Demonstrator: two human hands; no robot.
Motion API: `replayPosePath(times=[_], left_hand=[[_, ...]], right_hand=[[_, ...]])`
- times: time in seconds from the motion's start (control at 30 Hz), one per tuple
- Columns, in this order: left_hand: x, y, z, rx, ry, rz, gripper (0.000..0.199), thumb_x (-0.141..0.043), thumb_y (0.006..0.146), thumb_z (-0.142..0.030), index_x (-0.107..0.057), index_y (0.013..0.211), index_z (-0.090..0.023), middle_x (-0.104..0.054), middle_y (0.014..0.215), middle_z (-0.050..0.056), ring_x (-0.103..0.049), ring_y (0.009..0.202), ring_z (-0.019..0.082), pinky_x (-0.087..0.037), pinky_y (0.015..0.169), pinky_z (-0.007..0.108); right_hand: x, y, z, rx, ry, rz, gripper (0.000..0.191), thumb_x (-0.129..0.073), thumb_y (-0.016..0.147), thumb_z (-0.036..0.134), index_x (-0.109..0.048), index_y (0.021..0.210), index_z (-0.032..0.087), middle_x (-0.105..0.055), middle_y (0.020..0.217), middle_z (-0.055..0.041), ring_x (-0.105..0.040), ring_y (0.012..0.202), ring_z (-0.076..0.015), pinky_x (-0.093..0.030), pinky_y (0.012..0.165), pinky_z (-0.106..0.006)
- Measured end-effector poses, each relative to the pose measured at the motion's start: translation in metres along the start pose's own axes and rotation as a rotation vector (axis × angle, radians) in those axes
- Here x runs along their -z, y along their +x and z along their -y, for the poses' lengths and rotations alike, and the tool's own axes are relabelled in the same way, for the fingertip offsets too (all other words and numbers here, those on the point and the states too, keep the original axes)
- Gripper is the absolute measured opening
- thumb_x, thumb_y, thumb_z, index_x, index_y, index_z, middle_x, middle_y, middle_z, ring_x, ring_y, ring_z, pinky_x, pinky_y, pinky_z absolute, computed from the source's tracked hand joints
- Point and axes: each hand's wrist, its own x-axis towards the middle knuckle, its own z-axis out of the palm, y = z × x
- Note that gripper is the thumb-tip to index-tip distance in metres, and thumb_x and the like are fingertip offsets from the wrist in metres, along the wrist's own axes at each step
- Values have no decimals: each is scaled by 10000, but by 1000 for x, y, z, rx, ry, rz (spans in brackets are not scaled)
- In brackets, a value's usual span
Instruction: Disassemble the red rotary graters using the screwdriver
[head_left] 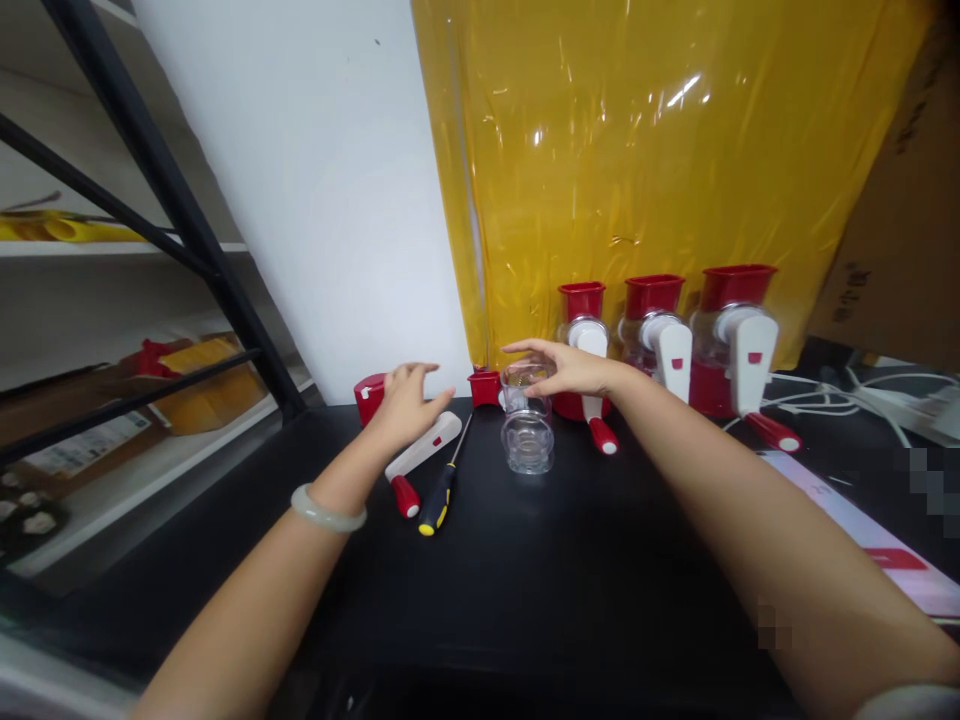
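Observation:
My left hand (409, 405) hovers with fingers apart, holding nothing, near a red plastic part (369, 398) and a white crank handle (427, 446) with a red grip. A screwdriver (439, 498) with a dark and yellow handle lies beside the crank. At a clear plastic housing (529, 443), my right hand (562, 368) has thumb and fingers spread near its upper end. Whether they touch it, I cannot tell. Behind the housing stands a small red hopper piece (484, 388), partly hidden.
Three assembled red and white rotary graters, including the rightmost grater (752, 345), stand in a row by a yellow plastic sheet (637, 160). White cables (814, 395) and a printed sheet (847, 515) lie at the right. A black-framed shelf (217, 290) is at left.

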Motion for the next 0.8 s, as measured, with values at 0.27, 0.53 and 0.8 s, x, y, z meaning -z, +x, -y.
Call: replayPosePath(times=[0.27,0.53,0.8], left_hand=[[-12,-30,20,57,45,234,558,-705,838,-468,-683,1277,-125,-666,1348,210,-602,1284,384,-460,1084,458],[-20,-29,26,95,-40,317,455,-741,792,-408,-744,1188,-182,-749,1238,174,-712,1125,356,-534,933,403],[-19,-30,23,135,1,332,406,-733,773,-376,-768,1141,-206,-776,1184,151,-717,1097,357,-520,897,379]], right_hand=[[-9,0,14,-36,-362,-89,745,-879,727,360,-582,1395,217,-702,1252,-132,-697,1107,-272,-550,1044,-491],[-22,-1,28,-22,-580,-132,758,-862,741,495,-598,1387,201,-722,1197,-130,-706,1052,-279,-550,979,-470],[-11,-3,26,-37,-654,-168,752,-855,718,558,-641,1343,200,-731,1176,-140,-703,1074,-313,-547,968,-461]])
